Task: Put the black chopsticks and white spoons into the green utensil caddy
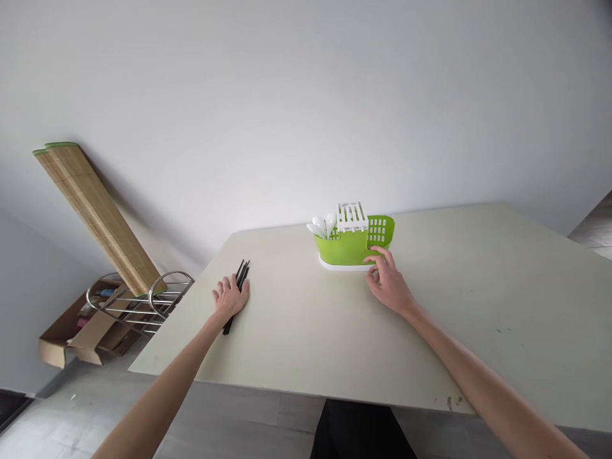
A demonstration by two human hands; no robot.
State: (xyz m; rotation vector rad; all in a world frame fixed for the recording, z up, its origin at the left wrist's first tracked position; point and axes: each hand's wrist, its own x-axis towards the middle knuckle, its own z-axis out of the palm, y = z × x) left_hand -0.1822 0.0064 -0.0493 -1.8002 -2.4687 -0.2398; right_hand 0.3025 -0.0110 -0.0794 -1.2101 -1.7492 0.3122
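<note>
My left hand (230, 296) lies palm down over a bundle of black chopsticks (228, 326), thumb on one side and bent fingers on the other. The chopsticks stick out above and below the hand on the table. At the lower right front of a green cutlery holder (352, 248) is my right hand (388, 280), fingers bent and apart, nothing seen in them. Its fingertips overlap the holder's edge; I cannot tell if they touch. Several white spoons (325, 224) stand in the holder's left compartment. A white slatted rack (352, 217) sits over its middle.
The holder stands on a pale table (306, 331) near the wall. Beyond the table's left edge are a metal rack (157, 296), a leaning rolled bamboo mat (102, 220) and an open cardboard box (62, 328) with things inside.
</note>
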